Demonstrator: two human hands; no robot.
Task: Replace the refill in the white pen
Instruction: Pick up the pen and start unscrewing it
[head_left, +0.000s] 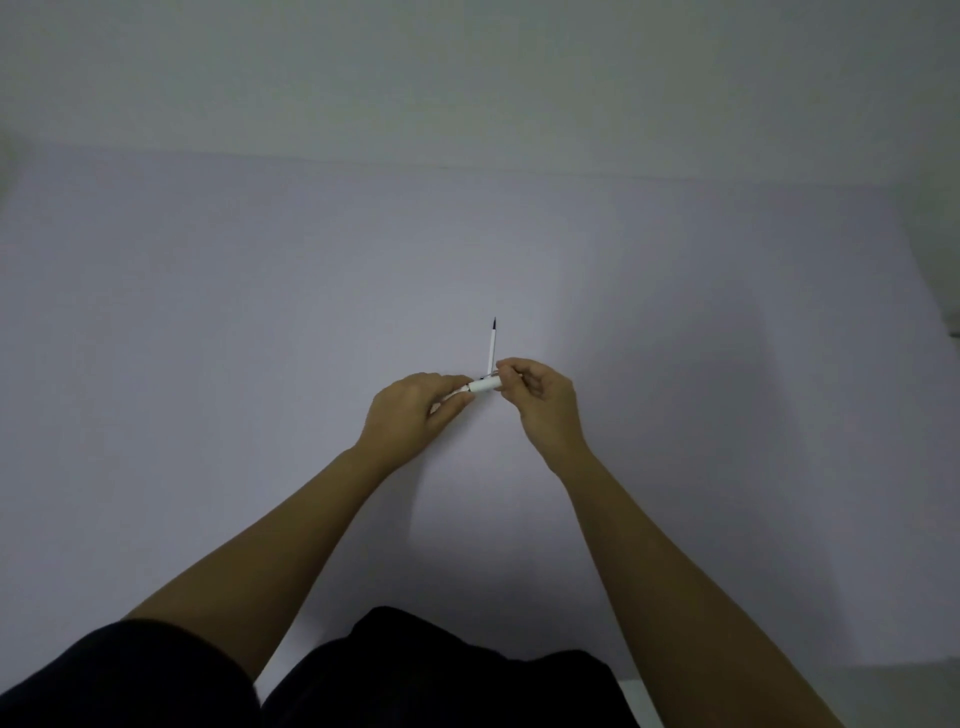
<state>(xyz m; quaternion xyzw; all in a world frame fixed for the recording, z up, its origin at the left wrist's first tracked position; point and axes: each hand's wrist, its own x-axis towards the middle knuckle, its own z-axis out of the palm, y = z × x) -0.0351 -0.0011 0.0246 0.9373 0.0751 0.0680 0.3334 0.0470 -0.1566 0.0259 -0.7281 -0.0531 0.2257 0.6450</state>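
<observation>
- Hands meet over the middle of the pale bench (208, 312), both arms bare.
- Our left hand (415, 410) has its grip closed around one end of the white pen (484, 385), which lies crosswise between the hands.
- Our right hand (540, 400) pinches the pen's other end.
- We see the refill (492, 348), thin and dark-tipped, pointing away from us just behind the pen; whether our right fingers hold it, we cannot tell.

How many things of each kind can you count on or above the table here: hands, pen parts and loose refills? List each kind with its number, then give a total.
Hands: 2, the left hand and the right hand
White pen barrel: 1, gripped between both hands
Thin refill lying on the table: 1
Total: 4
</observation>
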